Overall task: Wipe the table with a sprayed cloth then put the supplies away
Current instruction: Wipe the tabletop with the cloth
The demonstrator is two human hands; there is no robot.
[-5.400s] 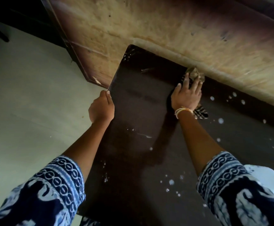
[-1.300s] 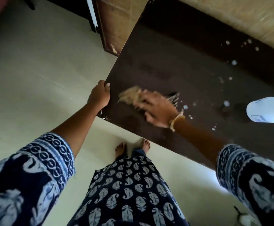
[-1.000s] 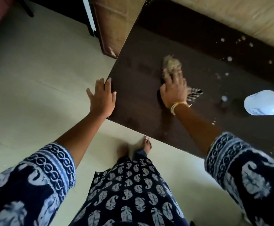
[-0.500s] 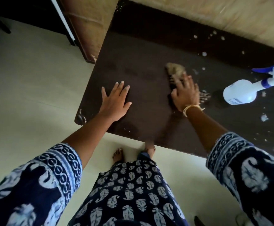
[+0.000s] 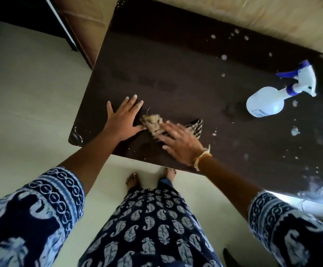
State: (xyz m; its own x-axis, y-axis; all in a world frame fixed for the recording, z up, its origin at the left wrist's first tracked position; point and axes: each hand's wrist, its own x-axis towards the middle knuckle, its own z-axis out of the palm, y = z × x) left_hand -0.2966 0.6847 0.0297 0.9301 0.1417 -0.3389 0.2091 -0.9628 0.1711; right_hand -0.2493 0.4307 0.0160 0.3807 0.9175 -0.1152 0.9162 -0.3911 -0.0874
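A dark brown table fills the middle of the view. My right hand presses flat on a crumpled checked cloth near the table's front edge, fingers spread and blurred by motion. My left hand lies flat and open on the tabletop just left of the cloth, its thumb touching the cloth's edge. A white spray bottle with a blue trigger lies on its side at the right of the table, apart from both hands. White droplets dot the right and far parts of the surface.
A tan padded surface borders the table's far edge. A dark wooden frame stands at the far left corner. Pale floor lies left of and in front of the table, where my bare feet stand.
My right hand has dragged the cloth toward me and leftward, up against my left hand. My left hand stays flat on the table. The view has shifted so the whole spray bottle shows.
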